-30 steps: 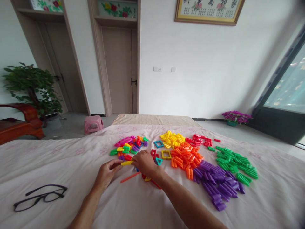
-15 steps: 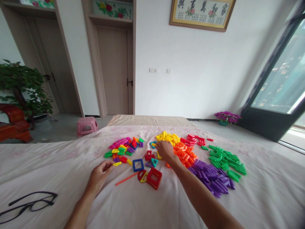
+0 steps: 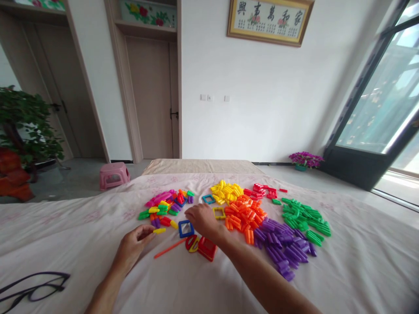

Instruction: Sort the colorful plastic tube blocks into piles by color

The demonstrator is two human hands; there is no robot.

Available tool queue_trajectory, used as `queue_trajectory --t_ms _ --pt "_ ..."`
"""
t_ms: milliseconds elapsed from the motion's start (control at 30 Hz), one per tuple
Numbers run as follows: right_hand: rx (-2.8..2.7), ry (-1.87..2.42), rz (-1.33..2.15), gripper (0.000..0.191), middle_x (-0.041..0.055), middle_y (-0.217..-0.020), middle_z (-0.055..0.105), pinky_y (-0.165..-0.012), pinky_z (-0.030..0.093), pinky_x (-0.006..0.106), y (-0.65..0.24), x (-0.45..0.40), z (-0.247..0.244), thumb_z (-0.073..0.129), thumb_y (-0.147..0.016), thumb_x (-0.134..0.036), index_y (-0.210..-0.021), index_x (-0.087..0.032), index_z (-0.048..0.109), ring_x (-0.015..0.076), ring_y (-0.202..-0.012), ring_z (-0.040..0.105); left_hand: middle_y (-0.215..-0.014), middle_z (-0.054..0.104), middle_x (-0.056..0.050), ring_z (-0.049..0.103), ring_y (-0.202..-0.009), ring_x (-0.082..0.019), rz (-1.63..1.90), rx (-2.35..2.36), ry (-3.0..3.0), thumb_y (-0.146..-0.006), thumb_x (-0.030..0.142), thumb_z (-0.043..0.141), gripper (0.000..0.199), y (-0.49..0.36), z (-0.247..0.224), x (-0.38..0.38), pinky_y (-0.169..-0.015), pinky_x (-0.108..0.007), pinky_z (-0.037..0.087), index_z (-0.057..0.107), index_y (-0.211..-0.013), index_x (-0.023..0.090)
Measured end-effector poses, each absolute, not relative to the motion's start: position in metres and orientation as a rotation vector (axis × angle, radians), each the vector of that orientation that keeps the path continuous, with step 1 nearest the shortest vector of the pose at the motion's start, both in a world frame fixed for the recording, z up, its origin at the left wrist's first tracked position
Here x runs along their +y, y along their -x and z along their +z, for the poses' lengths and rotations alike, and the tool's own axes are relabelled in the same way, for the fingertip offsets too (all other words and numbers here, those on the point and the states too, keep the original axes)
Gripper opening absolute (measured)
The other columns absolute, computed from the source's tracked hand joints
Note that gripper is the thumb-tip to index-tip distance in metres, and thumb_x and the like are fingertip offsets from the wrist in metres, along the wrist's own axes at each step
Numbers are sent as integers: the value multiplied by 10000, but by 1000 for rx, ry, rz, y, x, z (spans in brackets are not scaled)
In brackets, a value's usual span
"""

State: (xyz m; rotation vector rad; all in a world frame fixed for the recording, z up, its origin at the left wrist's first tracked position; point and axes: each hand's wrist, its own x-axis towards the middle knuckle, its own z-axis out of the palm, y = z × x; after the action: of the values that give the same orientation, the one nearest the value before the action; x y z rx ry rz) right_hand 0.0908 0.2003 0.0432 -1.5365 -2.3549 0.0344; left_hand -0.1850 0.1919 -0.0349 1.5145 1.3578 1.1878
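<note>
My left hand (image 3: 135, 245) pinches a small yellow plastic building piece (image 3: 159, 230) at the front of a mixed-colour pile (image 3: 163, 207). My right hand (image 3: 203, 219) hovers or rests just right of that pile, fingers drawn together and pointing left; whatever they hold is hidden. Near its fingertips lies a blue square frame (image 3: 179, 229). Below the hand are a red and yellow half-round pair (image 3: 192, 244) and a red square frame (image 3: 207, 249), partly covered by the wrist. Beyond it are a teal square frame (image 3: 208, 199) and a yellow square frame (image 3: 224, 213).
Sorted heaps of yellow (image 3: 225, 192), orange (image 3: 245, 213), red (image 3: 260, 191), purple (image 3: 286, 244) and green pieces (image 3: 304, 216) spread to the right. An orange stick (image 3: 169, 248) lies in front. Black glasses (image 3: 36, 285) rest at the near left on the pale cloth (image 3: 81, 244).
My right hand has moved left and nearer from beside the yellow heap, now covering the small red and teal frames. My left hand keeps its yellow piece. The whole view has shifted slightly.
</note>
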Motion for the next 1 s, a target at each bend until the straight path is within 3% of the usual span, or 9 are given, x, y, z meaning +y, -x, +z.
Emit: queue_trajectory --t_ms 167,433,567,700,867,1000 --pt "-2590 1365 26 348 50 -949 777 -864 429 321 -42 189 34 500 -1007 -462 -958 -233 758 215 -897 693 -900 790 -97 724 -878 -281 1169 1336 -1475 -639 569 789 494 179 -21 184 -816 -356 563 767 -892 145" --pt "-2521 1396 44 279 37 -915 777 -867 431 295 -38 196 32 547 -979 -413 -940 -250 770 187 -853 692 -948 793 -113 729 -936 -288 1174 1322 -1473 -652 553 776 485 176 -19 183 -862 -367 569 753 -910 142" --pt "-2360 1593 -8 243 43 -956 779 -834 417 268 -77 206 39 543 -960 -340 -949 -251 769 186 -893 695 -1066 780 -115 713 -1021 -275 1258 1388 -1499 -745 551 694 488 186 -30 190 -922 -359 544 734 -1017 148" --pt "-2099 1984 -83 300 74 -959 772 -772 419 282 -140 227 47 501 -970 -381 -941 -235 761 213 -900 701 -1028 787 -84 721 -985 -259 1265 1602 -1565 -785 544 626 439 199 -43 198 -894 -334 539 738 -1003 179" --pt "-1767 2297 -165 358 113 -1079 759 -831 430 325 -209 253 58 440 -993 -390 -1092 -229 744 252 -1027 691 -1096 776 -68 710 -1031 -236 1240 1724 -1607 -804 454 582 376 205 -48 201 -920 -306 512 726 -1043 203" --pt "-1722 2262 -130 365 89 -1189 736 -877 431 323 -210 256 59 460 -980 -347 -1254 -266 688 243 -1114 663 -1104 771 -63 702 -1045 -232 1197 1734 -1639 -814 438 568 352 204 -48 200 -926 -303 503 723 -1037 215"
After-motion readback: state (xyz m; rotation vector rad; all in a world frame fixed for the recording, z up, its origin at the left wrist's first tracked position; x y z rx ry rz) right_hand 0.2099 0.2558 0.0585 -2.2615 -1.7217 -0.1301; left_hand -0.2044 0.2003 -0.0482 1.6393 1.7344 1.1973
